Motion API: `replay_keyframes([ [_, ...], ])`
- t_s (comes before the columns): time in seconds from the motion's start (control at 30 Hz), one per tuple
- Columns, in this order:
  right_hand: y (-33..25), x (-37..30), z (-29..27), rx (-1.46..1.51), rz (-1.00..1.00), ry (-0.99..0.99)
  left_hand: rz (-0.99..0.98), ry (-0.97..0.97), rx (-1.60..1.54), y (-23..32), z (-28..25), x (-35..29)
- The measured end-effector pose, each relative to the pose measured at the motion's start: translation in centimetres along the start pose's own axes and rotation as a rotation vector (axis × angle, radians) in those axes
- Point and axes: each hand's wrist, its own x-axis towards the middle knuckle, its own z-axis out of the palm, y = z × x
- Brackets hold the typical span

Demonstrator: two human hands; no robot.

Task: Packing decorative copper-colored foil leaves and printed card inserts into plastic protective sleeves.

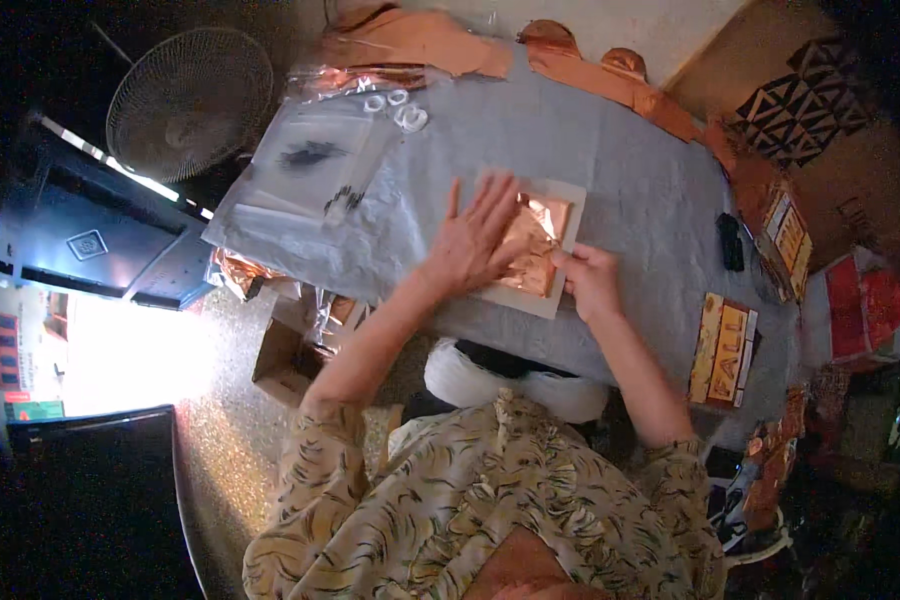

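A folded sheet of shiny copper-coloured foil [538, 272] lies on a slightly larger pale card [568, 192] in the middle of the grey-covered table. My left hand [468, 240] is spread flat over the left side of the foil, its fingers stretched out and a little blurred. At the lower right edge, my right hand [592, 280] pinches the card between thumb and curled fingers. Part of the foil and the card's left edge are hidden under my left hand. Whether a clear sleeve encloses them I cannot tell.
Clear plastic sleeves [295, 165] with small black pieces lie at the left, near white tape rolls [410, 118]. Copper foil [420, 42] lines the far edge. A printed yellow card [723, 350] and a black object [730, 242] are at the right. A cardboard box [280, 355] stands below.
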Motion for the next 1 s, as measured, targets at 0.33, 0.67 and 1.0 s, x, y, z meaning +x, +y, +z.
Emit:
replay_keyframes([
  [0.33, -0.6, -3.4, -2.4, 0.312, -0.095, 0.067, -0.9, 0.572, -2.4, 6.7, -0.7, -2.6],
  [0.67, -0.2, -5.9, 0.6, 0.41, -0.133, -0.034, -0.281, 0.22, -2.835, 8.8, 9.5, -0.8],
  [1.0, -0.9, -6.6, 0.1, 0.426, -0.126, -0.036, -0.27, 0.091, -1.882, 12.1, 6.9, 0.5],
])
